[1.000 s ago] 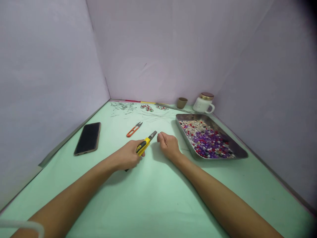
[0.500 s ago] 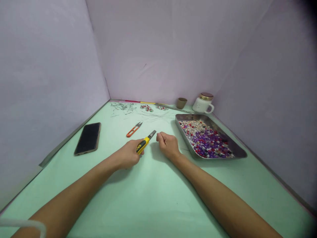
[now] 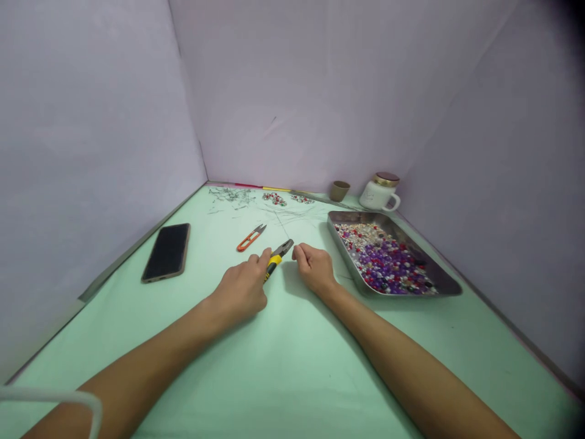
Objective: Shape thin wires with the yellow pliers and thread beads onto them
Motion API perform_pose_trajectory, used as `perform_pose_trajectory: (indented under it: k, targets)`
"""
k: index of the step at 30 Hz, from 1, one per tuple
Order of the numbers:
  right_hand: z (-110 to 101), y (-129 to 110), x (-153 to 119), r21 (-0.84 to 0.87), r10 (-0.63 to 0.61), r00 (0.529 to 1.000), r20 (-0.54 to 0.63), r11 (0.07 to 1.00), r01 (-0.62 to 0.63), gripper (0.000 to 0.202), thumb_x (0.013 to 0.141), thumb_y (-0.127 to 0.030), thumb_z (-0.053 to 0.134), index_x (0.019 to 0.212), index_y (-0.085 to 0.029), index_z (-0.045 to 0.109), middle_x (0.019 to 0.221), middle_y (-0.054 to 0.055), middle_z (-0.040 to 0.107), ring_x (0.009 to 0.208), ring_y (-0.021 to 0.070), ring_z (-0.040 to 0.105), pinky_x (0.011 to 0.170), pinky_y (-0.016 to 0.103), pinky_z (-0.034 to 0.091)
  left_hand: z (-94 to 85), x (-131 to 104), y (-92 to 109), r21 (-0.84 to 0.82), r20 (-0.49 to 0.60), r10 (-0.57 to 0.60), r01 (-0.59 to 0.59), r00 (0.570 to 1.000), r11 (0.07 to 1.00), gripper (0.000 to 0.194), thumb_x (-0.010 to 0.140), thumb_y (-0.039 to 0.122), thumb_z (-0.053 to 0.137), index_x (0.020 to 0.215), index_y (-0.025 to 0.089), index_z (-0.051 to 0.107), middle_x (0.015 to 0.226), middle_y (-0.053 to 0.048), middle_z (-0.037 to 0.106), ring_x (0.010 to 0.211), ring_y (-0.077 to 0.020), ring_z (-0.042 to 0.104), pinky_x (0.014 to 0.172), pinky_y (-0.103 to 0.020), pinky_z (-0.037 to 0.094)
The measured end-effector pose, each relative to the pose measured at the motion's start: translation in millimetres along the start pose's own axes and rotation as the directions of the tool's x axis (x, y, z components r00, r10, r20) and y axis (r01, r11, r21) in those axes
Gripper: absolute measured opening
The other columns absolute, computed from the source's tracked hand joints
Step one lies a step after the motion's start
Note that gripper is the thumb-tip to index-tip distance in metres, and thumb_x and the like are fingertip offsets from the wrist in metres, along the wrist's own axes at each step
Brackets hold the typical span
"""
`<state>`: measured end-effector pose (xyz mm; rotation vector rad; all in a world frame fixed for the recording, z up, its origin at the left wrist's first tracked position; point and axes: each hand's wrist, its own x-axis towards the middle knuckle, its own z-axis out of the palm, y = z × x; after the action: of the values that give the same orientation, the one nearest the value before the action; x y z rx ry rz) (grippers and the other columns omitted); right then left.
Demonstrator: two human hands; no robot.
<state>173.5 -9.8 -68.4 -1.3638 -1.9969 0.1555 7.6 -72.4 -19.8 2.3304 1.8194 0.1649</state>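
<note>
My left hand (image 3: 242, 286) is closed around a pair of pliers (image 3: 275, 262) with yellow and black handles. The metal jaws point up and right, close to the fingertips of my right hand (image 3: 314, 267). That hand is closed in a pinch. A thin wire (image 3: 282, 224) slants down past the plier jaws and lines up with the pinching fingertips; its lower end is hidden there. Beyond the left hand lie orange thread snips (image 3: 250, 238) on the pale green table (image 3: 283, 366).
A metal tray (image 3: 450, 288) of mixed beads (image 3: 388, 262) stands on the right. A phone (image 3: 166, 253) lies at left. Along the back are loose wire pieces (image 3: 233, 195), beaded pieces (image 3: 274, 199), a small brown cup (image 3: 339, 191) and a lidded white mug (image 3: 377, 195). Walls enclose three sides.
My left hand has turned over the pliers, so its back and fingers now cover more of the handles. The slanting wire shows above the jaws. The whole view has shifted slightly.
</note>
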Motion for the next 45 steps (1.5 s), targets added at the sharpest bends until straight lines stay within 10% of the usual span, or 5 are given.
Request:
perform_pose_trajectory:
  k: [7, 13, 27, 32, 45]
  targets:
    - [-2, 0, -2, 0.071, -0.027, 0.997, -0.073, 0.997, 0.032, 0.034, 0.087, -0.029, 0.028, 0.064, -0.019, 0.051, 0.052, -0.001, 0.050, 0.050, 0.0117, 0.046, 0.053, 0.022, 0.031, -12.2, 0, -5, -0.725, 0.190, 0.139, 0.043, 0.972, 0.687, 0.030, 0.054, 0.004, 0.040, 0.079, 0.019, 0.048, 0.066, 0.001, 0.051, 0.050, -0.0112, 0.049, 0.044, -0.022, 0.037]
    - [-2, 1, -4, 0.134, -0.037, 0.989, -0.144, 0.989, 0.056, 0.034, 0.088, -0.028, 0.027, 0.063, -0.019, 0.049, 0.053, -0.001, 0.049, 0.049, 0.0114, 0.045, 0.053, 0.022, 0.032, -18.0, -1, -3, -0.929, 0.317, 0.317, 0.226, 0.894, 0.294, 0.030, 0.055, 0.006, 0.041, 0.082, 0.016, 0.047, 0.062, 0.001, 0.052, 0.051, -0.0111, 0.050, 0.044, -0.024, 0.042]
    - [-3, -5, -1, 0.053, 0.015, 0.998, -0.056, 0.999, -0.012, 0.039, 0.086, -0.032, 0.031, 0.059, -0.018, 0.055, 0.052, 0.000, 0.055, 0.050, 0.0107, 0.049, 0.053, 0.021, 0.030, -4.2, 2, -4, -0.285, 0.013, 0.070, -0.063, 0.997, 0.956, 0.050, 0.059, 0.004, 0.042, 0.105, 0.022, 0.045, 0.080, -0.003, 0.057, 0.069, -0.0175, 0.054, 0.056, -0.024, 0.038]
    - [-2, -8, -2, 0.029, 0.040, 0.997, -0.059, 0.999, -0.038, 0.038, 0.086, -0.031, 0.031, 0.060, -0.019, 0.056, 0.053, 0.000, 0.056, 0.051, 0.0110, 0.050, 0.053, 0.021, 0.030, -1.5, -1, 2, 0.018, -0.022, 0.000, 0.001, 1.000, 1.000, 0.072, 0.062, 0.007, 0.042, 0.130, 0.023, 0.022, 0.101, -0.011, 0.055, 0.080, -0.0257, 0.057, 0.059, -0.030, 0.038]
    - [-7, -11, 3, 0.125, 0.093, 0.995, 0.041, 0.987, -0.097, 0.030, 0.083, -0.028, 0.035, 0.082, -0.022, 0.064, 0.061, -0.001, 0.062, 0.055, 0.0134, 0.053, 0.052, 0.022, 0.033, -2.7, 3, -11, -0.057, 0.018, 0.053, -0.051, 0.998, 0.997, 0.071, 0.064, 0.006, 0.043, 0.129, 0.025, 0.022, 0.105, -0.009, 0.055, 0.088, -0.0245, 0.055, 0.068, -0.030, 0.040]
